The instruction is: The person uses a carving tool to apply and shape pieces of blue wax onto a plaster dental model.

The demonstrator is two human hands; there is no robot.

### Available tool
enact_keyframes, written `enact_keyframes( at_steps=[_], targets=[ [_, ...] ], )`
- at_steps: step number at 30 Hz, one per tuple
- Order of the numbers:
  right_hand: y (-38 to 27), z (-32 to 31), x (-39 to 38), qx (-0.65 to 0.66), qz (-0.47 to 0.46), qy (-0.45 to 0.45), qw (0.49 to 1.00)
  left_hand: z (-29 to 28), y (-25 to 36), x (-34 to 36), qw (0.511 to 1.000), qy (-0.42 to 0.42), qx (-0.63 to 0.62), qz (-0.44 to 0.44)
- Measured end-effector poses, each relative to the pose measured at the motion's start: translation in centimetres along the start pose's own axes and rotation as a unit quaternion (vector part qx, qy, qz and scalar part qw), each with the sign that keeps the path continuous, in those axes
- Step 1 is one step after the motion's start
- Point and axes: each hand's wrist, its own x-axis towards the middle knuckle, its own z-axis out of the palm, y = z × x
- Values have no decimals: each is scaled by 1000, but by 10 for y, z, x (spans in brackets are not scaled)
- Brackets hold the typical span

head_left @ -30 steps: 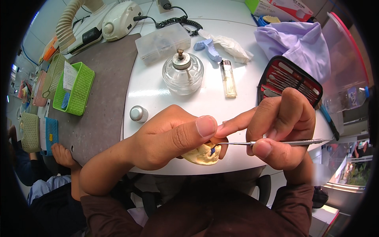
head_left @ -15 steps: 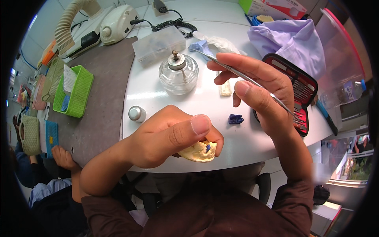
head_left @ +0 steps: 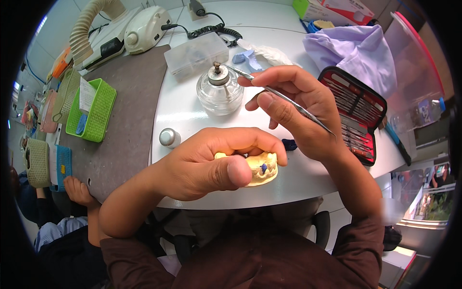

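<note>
My left hand (head_left: 202, 161) is closed around a yellow dental cast (head_left: 267, 176), with a small dark blue spot on one tooth. In my right hand (head_left: 308, 115), a slim metal dental wax carver (head_left: 288, 98) is pinched between thumb and fingers. Its far tip is at the wick of a glass spirit lamp (head_left: 219, 99); no flame can be made out. A dark blue lump (head_left: 289, 144), like wax, lies on the table, partly hidden by my hands. Beside my right wrist, an open black-and-red case (head_left: 358, 113) holds several metal instruments.
A small metal cap (head_left: 168, 138) stands left of my hand. Behind the lamp sit a clear plastic box (head_left: 196, 55) and a light blue piece (head_left: 247, 59). Purple cloth (head_left: 356, 50) lies far right. A green basket (head_left: 91, 111) is on the left; another person's hand (head_left: 78, 191) rests nearby.
My right hand has moved left, bringing the carver's tip to the lamp's wick. My left hand has shifted slightly right and turned the cast, showing more of its teeth.
</note>
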Motion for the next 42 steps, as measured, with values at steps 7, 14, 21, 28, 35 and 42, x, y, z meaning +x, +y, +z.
enact_keyframes(
  at_steps=[7,14,21,28,35,42],
  targets=[
    [5,-1,1,13,-11,2,1000,6,9,4,994,43,-96,-35],
    [9,-3,2,-7,-35,-2,999,4,0,9,998,36,-40,24],
    [10,-2,2,1,-28,-2,1000,4,-2,8,998,39,-40,31],
    [8,-3,1,0,-35,1,999,4,-2,9,999,33,-29,32],
    [5,-5,1,-27,-29,-21,999,4,0,8,999,35,-18,16],
    [3,-5,1,-26,-23,-27,999,3,0,6,999,34,39,2]
  ],
)
